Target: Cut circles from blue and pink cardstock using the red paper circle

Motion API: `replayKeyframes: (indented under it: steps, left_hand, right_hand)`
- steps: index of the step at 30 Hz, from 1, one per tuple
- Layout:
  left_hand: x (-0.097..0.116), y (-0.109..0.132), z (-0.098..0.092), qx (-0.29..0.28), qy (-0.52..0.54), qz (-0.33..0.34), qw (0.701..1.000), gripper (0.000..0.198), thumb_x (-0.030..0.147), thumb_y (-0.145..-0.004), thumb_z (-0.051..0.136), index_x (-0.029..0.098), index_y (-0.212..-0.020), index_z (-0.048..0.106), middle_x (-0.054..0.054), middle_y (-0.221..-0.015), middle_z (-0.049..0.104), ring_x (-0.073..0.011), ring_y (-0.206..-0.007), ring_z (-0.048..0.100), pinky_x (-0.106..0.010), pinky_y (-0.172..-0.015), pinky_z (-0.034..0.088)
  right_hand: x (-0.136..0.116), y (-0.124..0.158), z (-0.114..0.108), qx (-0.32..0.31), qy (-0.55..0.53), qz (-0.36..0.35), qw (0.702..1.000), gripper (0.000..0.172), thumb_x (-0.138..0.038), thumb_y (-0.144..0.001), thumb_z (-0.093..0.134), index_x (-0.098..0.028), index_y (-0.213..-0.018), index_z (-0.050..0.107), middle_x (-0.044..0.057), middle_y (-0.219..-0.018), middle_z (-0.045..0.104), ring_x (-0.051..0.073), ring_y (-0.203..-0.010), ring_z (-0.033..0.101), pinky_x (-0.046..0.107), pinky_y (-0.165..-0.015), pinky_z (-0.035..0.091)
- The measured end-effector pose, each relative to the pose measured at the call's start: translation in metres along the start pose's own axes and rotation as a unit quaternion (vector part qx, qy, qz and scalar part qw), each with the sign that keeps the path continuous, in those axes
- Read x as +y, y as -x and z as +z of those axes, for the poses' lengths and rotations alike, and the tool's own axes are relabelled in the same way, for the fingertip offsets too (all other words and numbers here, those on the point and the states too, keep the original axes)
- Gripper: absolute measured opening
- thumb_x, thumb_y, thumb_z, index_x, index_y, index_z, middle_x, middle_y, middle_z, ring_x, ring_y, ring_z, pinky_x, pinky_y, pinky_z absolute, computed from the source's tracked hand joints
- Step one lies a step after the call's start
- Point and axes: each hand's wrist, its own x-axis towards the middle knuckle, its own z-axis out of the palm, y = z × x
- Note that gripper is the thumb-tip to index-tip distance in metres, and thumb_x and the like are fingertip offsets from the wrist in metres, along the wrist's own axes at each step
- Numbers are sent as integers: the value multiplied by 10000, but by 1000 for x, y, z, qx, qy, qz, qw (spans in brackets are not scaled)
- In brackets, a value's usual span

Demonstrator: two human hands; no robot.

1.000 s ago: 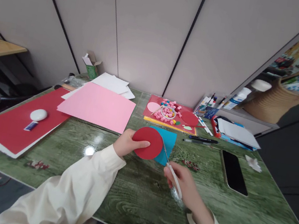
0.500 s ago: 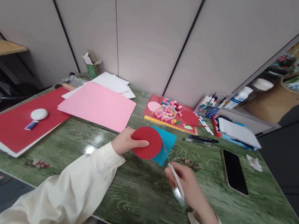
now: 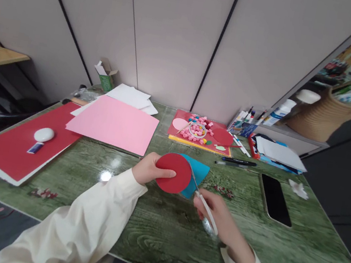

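Observation:
My left hand (image 3: 147, 169) pinches a red paper circle (image 3: 170, 180) together with a sheet of blue paper (image 3: 200, 171) behind it, thumb on top of the red. Blue sticks out past the circle's right side. My right hand (image 3: 216, 209) is closed around white-handled scissors (image 3: 205, 205). Their metal blades lie along the right edge of the circle, over the blue paper. Both papers are held above the green table (image 3: 150, 236). The fingers of my left hand under the papers are hidden.
Left lie a large red sheet (image 3: 20, 145), a white oval object (image 3: 44, 134) and pink paper (image 3: 115, 123). Behind my hands sits a red sheet with pink pieces (image 3: 224, 136). Pens (image 3: 240, 161), a phone (image 3: 275, 200) and a marker box (image 3: 243, 124) are on the right.
The red circle and blue paper have shifted slightly down and right, and the blue sheet has turned a little against the scissors. Both hands keep their grip.

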Motion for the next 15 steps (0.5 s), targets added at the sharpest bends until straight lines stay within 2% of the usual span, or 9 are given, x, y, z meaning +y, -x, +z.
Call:
replayKeyframes:
  steps: [15]
  left_hand:
    - [0,1,-4,-7,18,0,1000,288,304,-576,738,71,-740,699,-59,-680,701,-159,-607,616,-232,-557,467]
  right_hand:
    - [-2,0,-4,3,41,-6,999,408,-484,-843,425,-185,-574,356,-54,-494,360,90,-486,321,219,-460,227]
